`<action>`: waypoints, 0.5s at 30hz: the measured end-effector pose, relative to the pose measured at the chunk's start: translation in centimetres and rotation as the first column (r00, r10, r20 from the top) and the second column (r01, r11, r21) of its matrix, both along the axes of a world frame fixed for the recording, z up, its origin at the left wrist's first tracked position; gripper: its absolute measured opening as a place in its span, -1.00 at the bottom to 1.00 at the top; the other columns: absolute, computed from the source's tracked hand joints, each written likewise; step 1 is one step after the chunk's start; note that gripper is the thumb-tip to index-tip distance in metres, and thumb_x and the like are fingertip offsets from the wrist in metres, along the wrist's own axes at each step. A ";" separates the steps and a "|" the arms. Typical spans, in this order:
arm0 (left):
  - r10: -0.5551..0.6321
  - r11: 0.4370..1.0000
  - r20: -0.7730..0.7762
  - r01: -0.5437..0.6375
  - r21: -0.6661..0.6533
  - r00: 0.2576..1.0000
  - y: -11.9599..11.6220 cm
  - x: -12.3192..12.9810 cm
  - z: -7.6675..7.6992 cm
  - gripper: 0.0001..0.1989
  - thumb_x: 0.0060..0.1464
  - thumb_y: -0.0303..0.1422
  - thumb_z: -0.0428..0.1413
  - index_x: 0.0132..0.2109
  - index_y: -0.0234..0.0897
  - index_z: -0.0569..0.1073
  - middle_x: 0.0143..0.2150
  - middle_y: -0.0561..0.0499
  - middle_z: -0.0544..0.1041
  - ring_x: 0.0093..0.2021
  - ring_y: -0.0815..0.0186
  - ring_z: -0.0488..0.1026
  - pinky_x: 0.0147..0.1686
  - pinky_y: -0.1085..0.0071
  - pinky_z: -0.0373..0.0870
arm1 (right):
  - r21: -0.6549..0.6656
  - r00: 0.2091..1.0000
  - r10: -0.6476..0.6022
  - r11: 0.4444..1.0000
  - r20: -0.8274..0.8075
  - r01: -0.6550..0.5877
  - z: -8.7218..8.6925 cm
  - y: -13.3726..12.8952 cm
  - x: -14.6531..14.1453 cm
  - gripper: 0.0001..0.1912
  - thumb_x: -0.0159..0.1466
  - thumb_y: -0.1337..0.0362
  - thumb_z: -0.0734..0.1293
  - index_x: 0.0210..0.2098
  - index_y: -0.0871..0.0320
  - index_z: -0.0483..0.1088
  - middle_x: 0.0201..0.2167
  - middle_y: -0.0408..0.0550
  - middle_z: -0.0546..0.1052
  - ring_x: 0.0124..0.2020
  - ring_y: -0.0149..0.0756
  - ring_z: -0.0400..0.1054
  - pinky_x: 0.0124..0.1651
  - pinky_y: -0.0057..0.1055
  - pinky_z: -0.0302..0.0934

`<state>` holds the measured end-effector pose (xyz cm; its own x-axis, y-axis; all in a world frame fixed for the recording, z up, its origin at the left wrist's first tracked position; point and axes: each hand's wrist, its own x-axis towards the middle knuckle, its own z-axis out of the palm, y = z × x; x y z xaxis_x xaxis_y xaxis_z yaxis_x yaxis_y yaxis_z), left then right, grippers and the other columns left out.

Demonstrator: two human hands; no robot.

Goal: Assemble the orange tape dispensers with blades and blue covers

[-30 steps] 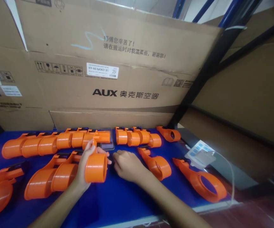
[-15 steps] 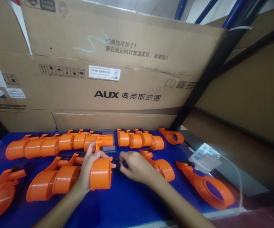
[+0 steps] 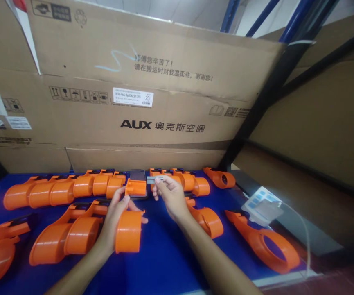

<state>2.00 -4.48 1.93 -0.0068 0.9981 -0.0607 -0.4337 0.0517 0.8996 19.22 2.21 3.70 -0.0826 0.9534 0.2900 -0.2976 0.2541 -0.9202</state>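
Note:
My left hand (image 3: 117, 207) is closed around an orange plastic tape dispenser (image 3: 129, 232), its round ring facing down and its flat handle end raised. A thin grey metal strip (image 3: 151, 179) is pinched between the thumb and fingers of my right hand (image 3: 171, 196). The strip points left, close to the raised end of the dispenser and apart from it. Behind that end lies a dark flat device (image 3: 138, 175), partly covered.
Several orange dispensers stand in rows on the blue tabletop (image 3: 161, 262), left and right; one large orange dispenser (image 3: 279, 250) lies at the right. A clear plastic box (image 3: 262, 207) rests by the right edge. A big cardboard panel (image 3: 164, 147) closes the back, beside a dark post (image 3: 250, 123).
My right hand has risen from low over the table to beside the dispenser's raised end, and the metal strip now shows in its fingers. My left hand keeps its hold on the dispenser.

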 end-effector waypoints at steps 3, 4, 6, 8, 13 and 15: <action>0.019 1.000 0.018 -0.019 -0.001 1.000 -0.1 0.2 -0.2 -0.45 0.11 0.02 0.22 0.10 -0.11 0.24 -0.46 0.12 0.54 -0.43 -0.03 0.66 -0.64 0.36 0.47 | -0.010 0.999 0.043 0.999 -0.017 -0.043 -0.4 -0.4 0.7 -0.72 0.26 0.05 0.46 -0.29 0.15 0.48 -0.47 -0.12 0.54 -0.49 -0.38 0.41 -0.49 -0.48 0.31; 0.022 1.000 0.031 -0.022 -0.004 0.999 -0.1 0.2 -0.2 -0.45 0.10 0.02 0.23 0.08 -0.11 0.25 -0.46 0.12 0.54 -0.43 -0.02 0.66 -0.63 0.36 0.48 | -0.009 0.999 0.052 0.999 -0.015 -0.052 -0.4 -0.5 0.9 -0.72 0.27 0.06 0.46 -0.30 0.16 0.48 -0.46 -0.11 0.55 -0.48 -0.37 0.42 -0.48 -0.48 0.33; 0.019 1.000 0.046 -0.019 -0.013 0.999 -0.1 0.3 -0.2 -0.46 0.08 0.03 0.25 0.06 -0.10 0.25 -0.46 0.12 0.55 -0.43 -0.02 0.66 -0.62 0.33 0.49 | -0.004 0.998 0.062 0.998 -0.002 -0.062 -0.4 -0.6 1.1 -0.72 0.28 0.06 0.46 -0.32 0.16 0.47 -0.47 -0.11 0.55 -0.48 -0.37 0.43 -0.47 -0.47 0.35; 0.008 1.000 0.039 -0.007 -0.023 0.999 -0.1 0.4 -0.2 -0.47 0.08 0.03 0.24 0.05 -0.11 0.26 -0.46 0.10 0.56 -0.45 -0.01 0.66 -0.61 0.31 0.50 | -0.002 0.997 0.078 0.997 0.021 -0.078 -0.4 -0.7 1.0 -0.71 0.28 0.05 0.45 -0.34 0.16 0.46 -0.48 -0.11 0.55 -0.49 -0.37 0.43 -0.47 -0.46 0.35; -0.012 0.999 0.053 0.014 -0.037 0.998 -0.1 0.6 0.0 -0.49 0.11 0.03 0.22 0.04 -0.14 0.29 -0.48 0.09 0.55 -0.48 0.03 0.64 -0.59 0.32 0.50 | 0.003 0.996 0.063 0.998 0.059 -0.063 -0.6 -0.8 0.6 -0.69 0.29 0.02 0.43 -0.33 0.15 0.46 -0.48 -0.10 0.55 -0.50 -0.36 0.42 -0.48 -0.45 0.36; -0.013 0.998 0.100 0.019 -0.059 0.995 -0.1 0.6 -0.1 -0.48 0.08 0.01 0.25 0.04 -0.15 0.31 -0.48 0.08 0.56 -0.49 0.03 0.64 -0.59 0.31 0.50 | 0.006 0.998 0.035 0.999 0.046 -0.035 -0.6 -0.8 0.6 -0.69 0.29 0.02 0.44 -0.33 0.15 0.46 -0.47 -0.11 0.55 -0.50 -0.37 0.42 -0.48 -0.46 0.36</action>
